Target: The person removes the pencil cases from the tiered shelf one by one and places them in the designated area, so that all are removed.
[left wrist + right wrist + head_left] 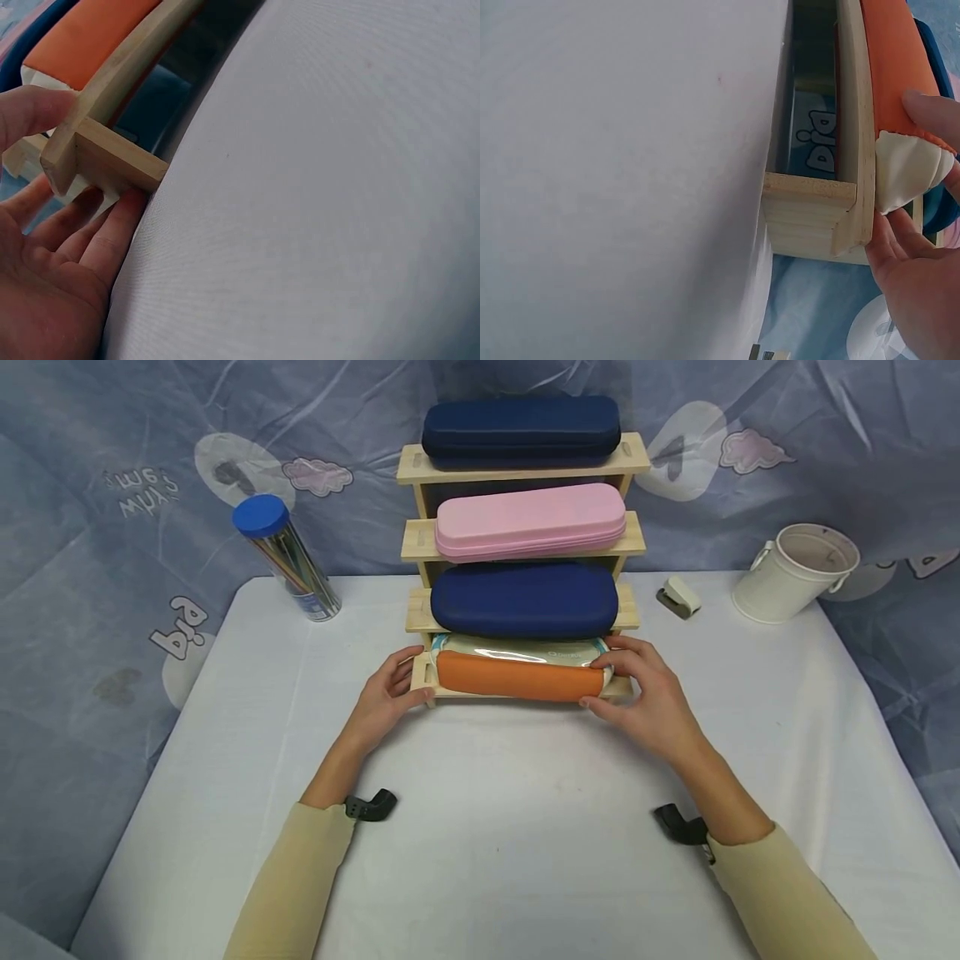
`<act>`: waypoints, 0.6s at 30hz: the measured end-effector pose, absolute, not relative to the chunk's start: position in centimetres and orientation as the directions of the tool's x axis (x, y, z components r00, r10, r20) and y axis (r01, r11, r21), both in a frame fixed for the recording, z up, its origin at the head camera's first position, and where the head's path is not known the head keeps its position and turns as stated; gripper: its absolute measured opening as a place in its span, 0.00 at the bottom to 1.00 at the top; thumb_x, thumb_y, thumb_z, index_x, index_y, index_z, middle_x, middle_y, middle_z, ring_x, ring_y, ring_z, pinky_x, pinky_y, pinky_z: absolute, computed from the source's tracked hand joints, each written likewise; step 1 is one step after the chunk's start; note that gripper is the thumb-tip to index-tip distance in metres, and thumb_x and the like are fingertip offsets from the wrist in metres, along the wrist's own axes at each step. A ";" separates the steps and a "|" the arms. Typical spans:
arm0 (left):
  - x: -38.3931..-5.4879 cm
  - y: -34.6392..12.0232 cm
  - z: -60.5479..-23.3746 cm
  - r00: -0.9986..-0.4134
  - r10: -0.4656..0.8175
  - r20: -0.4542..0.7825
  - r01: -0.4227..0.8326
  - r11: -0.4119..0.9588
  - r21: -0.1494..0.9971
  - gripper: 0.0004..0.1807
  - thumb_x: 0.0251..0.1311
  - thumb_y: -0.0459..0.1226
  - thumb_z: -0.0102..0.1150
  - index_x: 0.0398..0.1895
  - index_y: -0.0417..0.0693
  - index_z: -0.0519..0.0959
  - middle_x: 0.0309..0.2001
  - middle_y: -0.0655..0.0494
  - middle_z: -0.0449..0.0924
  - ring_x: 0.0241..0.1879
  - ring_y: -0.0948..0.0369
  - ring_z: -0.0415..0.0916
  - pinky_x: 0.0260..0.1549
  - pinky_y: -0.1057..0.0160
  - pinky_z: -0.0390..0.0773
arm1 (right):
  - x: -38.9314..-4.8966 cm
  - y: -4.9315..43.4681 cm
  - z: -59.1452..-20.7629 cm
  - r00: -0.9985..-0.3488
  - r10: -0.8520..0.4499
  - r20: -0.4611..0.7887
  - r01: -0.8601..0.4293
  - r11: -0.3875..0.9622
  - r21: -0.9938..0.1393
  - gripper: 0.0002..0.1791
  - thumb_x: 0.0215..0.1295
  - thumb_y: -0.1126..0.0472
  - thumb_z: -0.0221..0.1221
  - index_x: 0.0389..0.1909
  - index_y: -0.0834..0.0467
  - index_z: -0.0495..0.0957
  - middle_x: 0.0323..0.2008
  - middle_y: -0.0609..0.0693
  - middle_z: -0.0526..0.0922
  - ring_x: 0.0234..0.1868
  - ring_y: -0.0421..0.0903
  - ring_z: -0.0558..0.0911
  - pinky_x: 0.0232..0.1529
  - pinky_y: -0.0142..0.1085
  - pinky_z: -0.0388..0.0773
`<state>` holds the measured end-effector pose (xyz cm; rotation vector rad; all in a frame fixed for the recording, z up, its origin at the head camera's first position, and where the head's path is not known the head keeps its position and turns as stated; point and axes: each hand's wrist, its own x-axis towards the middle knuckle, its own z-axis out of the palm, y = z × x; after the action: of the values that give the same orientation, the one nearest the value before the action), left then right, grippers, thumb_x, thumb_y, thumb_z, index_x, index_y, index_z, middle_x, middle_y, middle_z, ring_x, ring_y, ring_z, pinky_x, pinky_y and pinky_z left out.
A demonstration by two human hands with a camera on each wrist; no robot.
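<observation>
A stepped wooden rack (417,537) bears a pencil case on each tier. On the lowest tier lies an orange and cream pencil case (517,675) with a clear top panel. My right hand (648,697) grips its right end; in the right wrist view the thumb (930,116) lies on the orange side and the fingers (900,244) are at the cream end (907,169). My left hand (381,697) holds the rack's lower left corner, with the thumb (34,112) on the front board (112,75) and the fingers by the side support (120,154).
Above are a dark blue case (525,602), a pink case (531,521) and a navy case (521,431). A blue-lidded clear tube (292,560) leans at the back left. At the back right stand a small stapler-like item (678,597) and a white bucket (783,581) near the patterned cloth.
</observation>
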<state>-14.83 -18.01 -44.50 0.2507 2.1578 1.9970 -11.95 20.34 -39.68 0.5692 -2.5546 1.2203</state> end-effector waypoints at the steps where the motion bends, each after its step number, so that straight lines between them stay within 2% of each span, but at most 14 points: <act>1: -14.8 -18.0 -44.4 -0.967 0.252 -0.029 -0.008 0.082 0.997 0.39 0.57 0.30 0.66 0.71 0.51 0.61 0.66 0.48 0.66 0.63 0.55 0.67 0.55 0.62 0.71 | -11.9 20.4 -39.7 -0.887 -0.237 0.396 -0.457 0.568 -0.684 0.26 0.42 0.67 0.76 0.45 0.53 0.80 0.61 0.54 0.69 0.53 0.50 0.75 0.48 0.37 0.75; 7: -14.2 -17.6 -42.5 -0.966 0.256 -0.037 -0.008 0.112 0.994 0.38 0.58 0.30 0.65 0.71 0.46 0.61 0.66 0.46 0.66 0.63 0.53 0.67 0.55 0.61 0.71 | -11.9 20.4 -39.9 -0.866 -0.217 0.450 -0.490 0.541 -0.683 0.23 0.40 0.68 0.77 0.41 0.54 0.82 0.59 0.53 0.72 0.48 0.47 0.78 0.46 0.30 0.76; 10: -13.9 -17.4 -42.0 -0.965 0.260 -0.030 -0.001 0.109 0.994 0.38 0.58 0.30 0.65 0.71 0.45 0.61 0.66 0.45 0.66 0.63 0.53 0.67 0.55 0.61 0.72 | -11.7 20.3 -39.6 -0.884 -0.182 0.431 -0.459 0.516 -0.723 0.23 0.39 0.69 0.77 0.40 0.55 0.82 0.59 0.50 0.73 0.51 0.45 0.77 0.48 0.29 0.75; 14: -13.9 -17.4 -41.9 -0.964 0.264 -0.030 -0.004 0.099 0.995 0.38 0.58 0.31 0.65 0.71 0.46 0.61 0.66 0.45 0.66 0.63 0.53 0.67 0.54 0.61 0.72 | -11.0 20.0 -38.3 -0.910 -0.149 0.387 -0.412 0.440 -0.798 0.23 0.40 0.73 0.75 0.41 0.60 0.82 0.59 0.53 0.74 0.57 0.48 0.74 0.51 0.32 0.75; 18: -13.9 -17.5 -42.0 -0.964 0.262 -0.041 -0.017 0.093 0.996 0.38 0.58 0.30 0.65 0.71 0.47 0.61 0.66 0.46 0.66 0.63 0.54 0.67 0.54 0.62 0.72 | -10.2 19.5 -36.8 -0.916 -0.148 0.373 -0.400 0.394 -0.827 0.22 0.40 0.78 0.73 0.41 0.67 0.80 0.58 0.60 0.73 0.59 0.55 0.72 0.53 0.36 0.74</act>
<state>-13.91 -17.53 -42.02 0.2466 2.1579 1.9702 -10.21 19.45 -36.80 0.4846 -2.4136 1.5333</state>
